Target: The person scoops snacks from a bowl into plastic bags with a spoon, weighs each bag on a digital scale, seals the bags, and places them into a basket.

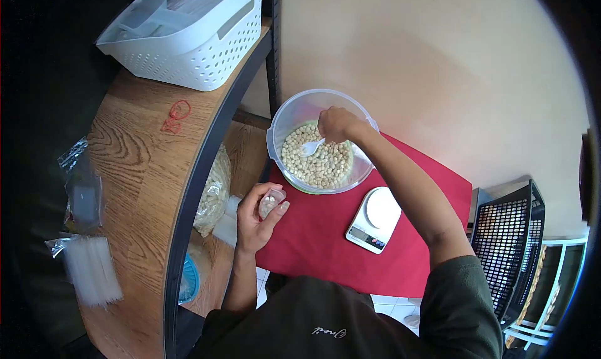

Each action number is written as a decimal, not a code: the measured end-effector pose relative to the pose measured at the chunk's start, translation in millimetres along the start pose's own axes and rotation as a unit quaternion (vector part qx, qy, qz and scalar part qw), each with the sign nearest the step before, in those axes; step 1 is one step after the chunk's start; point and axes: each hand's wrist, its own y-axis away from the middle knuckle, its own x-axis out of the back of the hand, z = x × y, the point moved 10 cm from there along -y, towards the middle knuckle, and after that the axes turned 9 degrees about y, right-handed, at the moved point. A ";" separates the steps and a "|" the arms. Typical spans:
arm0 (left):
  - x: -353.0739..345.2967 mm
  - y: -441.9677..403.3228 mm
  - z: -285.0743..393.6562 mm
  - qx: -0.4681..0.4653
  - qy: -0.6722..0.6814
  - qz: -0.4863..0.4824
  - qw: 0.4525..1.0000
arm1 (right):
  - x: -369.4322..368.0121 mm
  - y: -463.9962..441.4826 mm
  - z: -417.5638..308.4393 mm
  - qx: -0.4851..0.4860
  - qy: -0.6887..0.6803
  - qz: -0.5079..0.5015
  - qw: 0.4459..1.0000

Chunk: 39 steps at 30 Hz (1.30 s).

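Note:
A clear round tub (365,173) holds many small cream-coloured pieces (322,168) and stands on a red cloth (300,234). My right hand (338,123) is over the tub, its fingers closed round the handle of a white spoon (311,147). The bowl of the spoon rests among the pieces. Left of the tub and nearer my body, my left hand (258,218) grips a small clear cup (270,204) with a few pale pieces inside. A white digital scale (374,220) lies on the cloth, below my right forearm.
On the wooden shelf (138,171) at left are a white perforated basket (213,61), red rubber bands (175,117) and clear plastic bags (92,270). A filled bag (214,193) and a blue container (189,280) sit below. A black crate (506,252) stands at right.

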 end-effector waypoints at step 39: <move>-66.9 -43.8 36.8 -0.092 0.036 -0.003 0.995 | 117.3 208.9 -21.0 -0.175 0.097 0.277 0.940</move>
